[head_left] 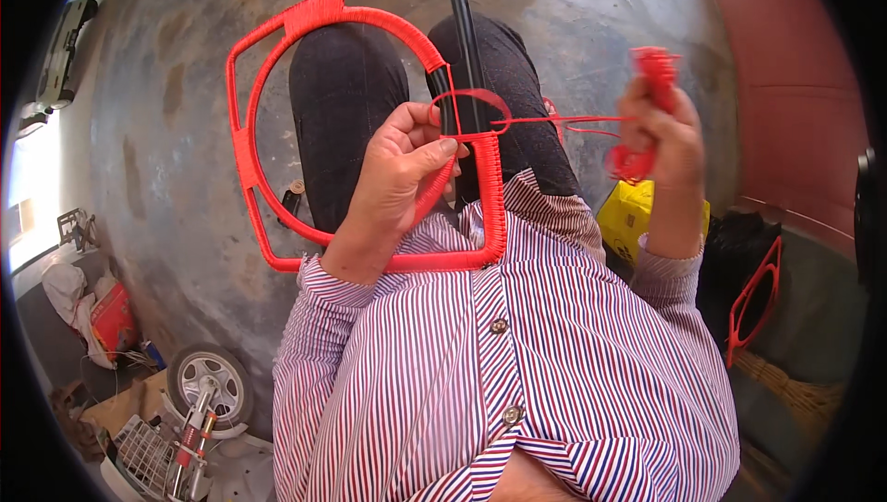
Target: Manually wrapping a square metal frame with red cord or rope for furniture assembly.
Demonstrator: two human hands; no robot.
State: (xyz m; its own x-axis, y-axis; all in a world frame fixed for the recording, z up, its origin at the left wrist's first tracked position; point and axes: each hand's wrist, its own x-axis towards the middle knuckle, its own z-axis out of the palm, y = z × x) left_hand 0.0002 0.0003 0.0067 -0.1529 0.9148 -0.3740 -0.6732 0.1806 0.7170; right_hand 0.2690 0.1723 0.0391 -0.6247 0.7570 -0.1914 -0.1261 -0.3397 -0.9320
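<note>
At frame centre, the left hand pinches the red-wrapped frame, fingers curled. Upper right, the right hand is fisted around a red cord bundle, seemingly pulling it taut.

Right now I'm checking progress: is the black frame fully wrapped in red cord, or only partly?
Partly. Red cord covers most of the frame, but the top right bar is bare black; the left hand steadies it.

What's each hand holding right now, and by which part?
The left hand grips the frame at its inner upright, pinching the red cord where the wrapping ends. The right hand holds the cord's bundled end, pulled taut.
</note>
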